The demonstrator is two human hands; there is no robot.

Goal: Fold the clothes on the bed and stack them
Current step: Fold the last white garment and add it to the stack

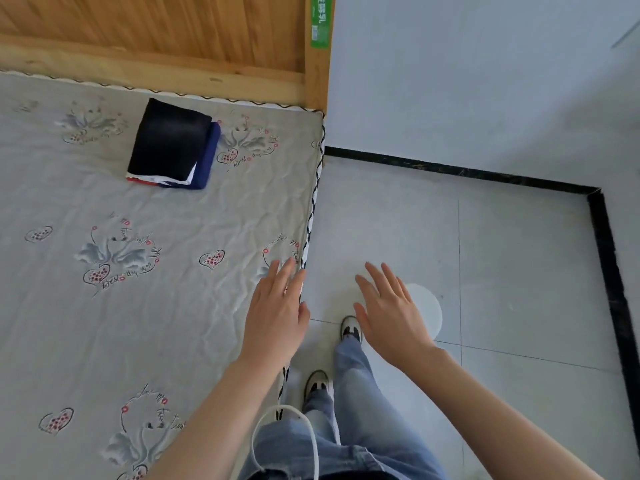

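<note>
Both hands, left hand [277, 306] and right hand [389, 308], hover flat-fingered and empty, well apart from the folded stack [173, 150] on the bed [104, 209].

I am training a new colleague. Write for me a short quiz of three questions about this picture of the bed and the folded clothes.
1. True or false: the left hand grips a garment.
2. Which piece lies on top of the stack of folded clothes? A) black B) white C) red
3. Fill in: the right hand is over the ____, not over the bed.

Key
1. False; its fingers are straight and hold nothing.
2. A; the navy piece shows beneath.
3. floor.
</note>
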